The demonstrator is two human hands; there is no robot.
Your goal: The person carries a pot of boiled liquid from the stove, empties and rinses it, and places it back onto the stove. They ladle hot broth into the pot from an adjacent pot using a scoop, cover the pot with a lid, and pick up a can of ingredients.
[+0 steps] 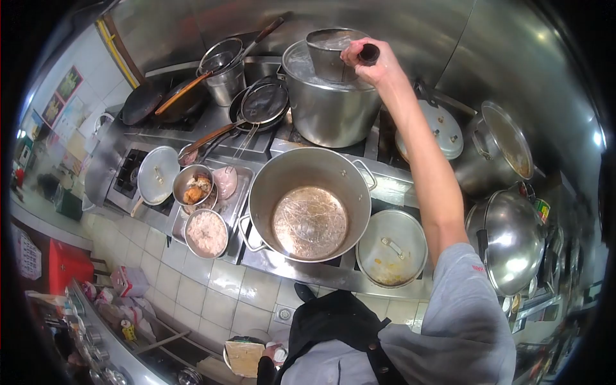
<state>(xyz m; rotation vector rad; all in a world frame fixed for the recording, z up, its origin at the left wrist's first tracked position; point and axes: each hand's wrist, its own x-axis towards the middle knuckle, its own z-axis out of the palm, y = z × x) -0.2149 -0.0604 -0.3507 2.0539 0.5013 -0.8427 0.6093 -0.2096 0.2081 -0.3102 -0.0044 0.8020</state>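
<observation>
My right hand [372,59] is closed around the dark handle of a metal saucepan [327,62], at the end of my outstretched arm. The saucepan is over the top of a large stockpot [333,119] at the back of the stove; whether it touches the pot I cannot tell. Nearer to me stands a wide two-handled pot [263,176], its scratched, shiny bottom showing. Low in the view, beside my apron, a partly hidden hand [274,353] by a dark sleeve appears to be my left hand. Its fingers are too unclear to read.
Right of the wide pot lies a lid [391,247]. On its left, a tray [240,192] holds bowls of food [206,234]. Strainers [264,102] and pans [142,102] crowd the back left. A tilted pot [507,138] and a round-bottomed metal vessel [513,234] stand at right.
</observation>
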